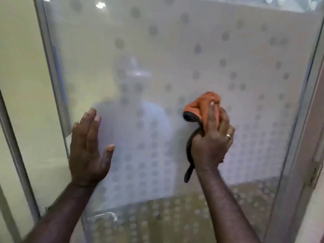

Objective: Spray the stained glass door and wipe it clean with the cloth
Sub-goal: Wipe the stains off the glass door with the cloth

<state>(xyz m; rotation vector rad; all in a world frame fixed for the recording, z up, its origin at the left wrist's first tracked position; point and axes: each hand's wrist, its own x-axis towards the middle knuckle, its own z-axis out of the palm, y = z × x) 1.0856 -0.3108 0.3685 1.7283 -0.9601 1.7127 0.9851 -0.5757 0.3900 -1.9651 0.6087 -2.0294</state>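
The glass door (175, 50) fills the view, frosted and patterned with grey dots, with a faint reflection of a person in its middle. My right hand (213, 141) is shut on a bunched orange cloth with a dark edge (198, 107) and presses it against the glass right of centre. A dark strip of the cloth hangs below that hand. My left hand (88, 148) lies flat on the glass at the left, fingers apart, holding nothing. No spray bottle is in view.
A metal frame post (50, 67) borders the door on the left, with a pale wall beyond it. Another frame (305, 137) runs down the right side. A chrome door handle (103, 216) shows low on the glass.
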